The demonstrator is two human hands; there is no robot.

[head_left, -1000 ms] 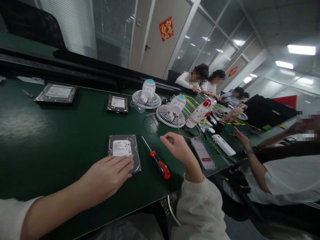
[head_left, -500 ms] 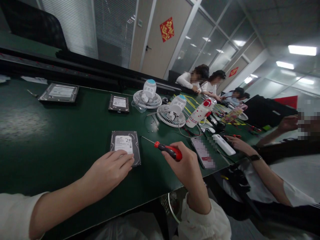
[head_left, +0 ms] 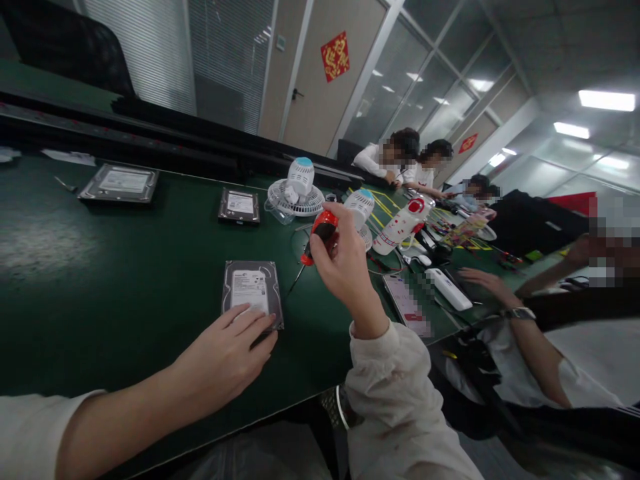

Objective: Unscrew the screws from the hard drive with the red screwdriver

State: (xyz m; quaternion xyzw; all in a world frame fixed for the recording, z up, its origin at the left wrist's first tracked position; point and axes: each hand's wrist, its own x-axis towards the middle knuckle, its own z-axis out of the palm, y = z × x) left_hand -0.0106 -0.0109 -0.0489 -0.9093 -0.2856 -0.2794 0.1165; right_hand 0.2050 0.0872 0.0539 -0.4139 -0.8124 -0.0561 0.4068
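Reaches in over the near edge of the desk point(head_left: 165, 280) with both arms. Lays the left hand point(head_left: 233, 360), fingers flat and not wrapped round anything, across the near end of a hard disk drive point(head_left: 250, 287), label side up, lying between the desk's near and back edges, apart from both. Grasps a red-and-black screwdriver point(head_left: 324, 230) in the right hand point(head_left: 346, 257), thumb and fingers closed about the handle, shaft slanting down to just beside the drive's right side. Cannot tell contact between tip and desk; shows a small gap from the drive.

Seems, by judgement, at the step of bracing the drive and aiming the tool. Probably calls next for a steeper shaft, the tip set squarely over any screw at the drive's rim, and steady pressure from the left hand against twisting.

Farther right, along the near edge, a smartphone point(head_left: 404, 300) and a white oblong device point(head_left: 449, 289), with a co-worker's hand point(head_left: 486, 284) near the latter. Beyond the right hand, a white fan point(head_left: 361, 205), partly hidden, and a red-marked white bottle point(head_left: 400, 227). Toward the back edge, a second fan point(head_left: 300, 177), a smaller drive point(head_left: 239, 205) and, well left, another hard drive point(head_left: 120, 183). Past the black rail point(head_left: 190, 148), a door point(head_left: 325, 110).
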